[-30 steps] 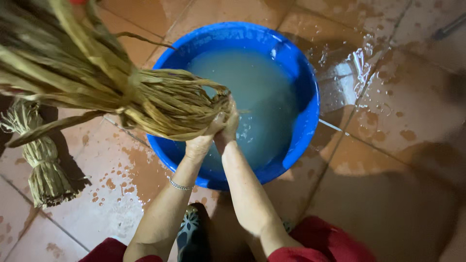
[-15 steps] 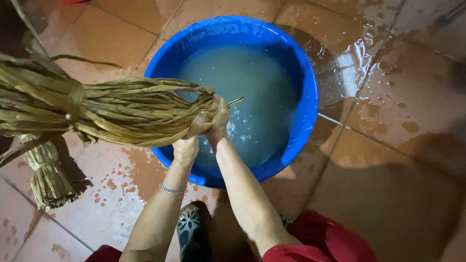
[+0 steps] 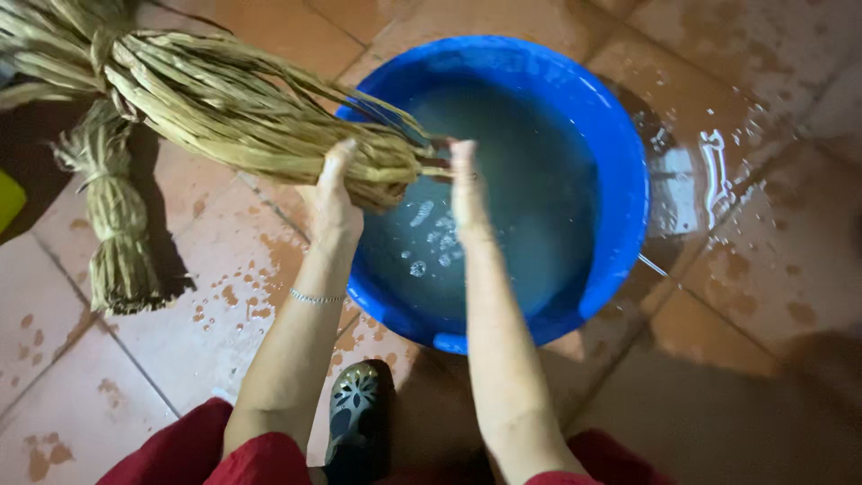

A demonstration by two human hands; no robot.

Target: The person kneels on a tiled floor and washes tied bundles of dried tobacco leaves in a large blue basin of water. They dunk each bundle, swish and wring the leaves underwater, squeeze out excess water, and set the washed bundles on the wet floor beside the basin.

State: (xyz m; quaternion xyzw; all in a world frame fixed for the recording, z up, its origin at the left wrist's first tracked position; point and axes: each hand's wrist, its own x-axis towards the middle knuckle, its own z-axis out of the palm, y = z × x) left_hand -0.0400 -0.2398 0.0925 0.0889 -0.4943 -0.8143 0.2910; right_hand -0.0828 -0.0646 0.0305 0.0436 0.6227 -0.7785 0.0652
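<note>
Wet tiled floor; left hand and right hand grip straw bundle over blue basin.

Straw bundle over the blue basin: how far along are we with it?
Looks done: one tied bundle lies on the splashed tile floor at the left. In hand: the left hand and right hand grip the end of a big straw bundle above the blue basin of cloudy water. Left: that bundle is not set down yet; how wet it is I cannot tell.
</note>
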